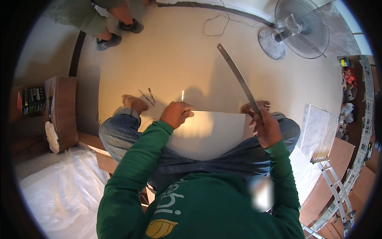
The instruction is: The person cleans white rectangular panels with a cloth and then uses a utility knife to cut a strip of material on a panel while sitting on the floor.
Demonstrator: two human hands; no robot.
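A flat white panel (207,135) lies across my lap between my knees, with warm light reflecting off its left half. My left hand (176,114) is closed on the panel's far left corner, fingers curled over the edge. In my right hand (267,129), above the right knee, is a long, narrow metal ruler (237,75). It slants up and to the left, and its far end has a small hole. The ruler is raised off the panel. Any markings on it are too small to make out.
Slim dark tools (148,96) lie on the floor by my left foot. A pedestal fan (294,30) stands far right. Another person's shoes (119,34) are far left. A wooden cabinet (65,115) and plastic sheeting (63,187) are at left, a ladder (334,185) at right.
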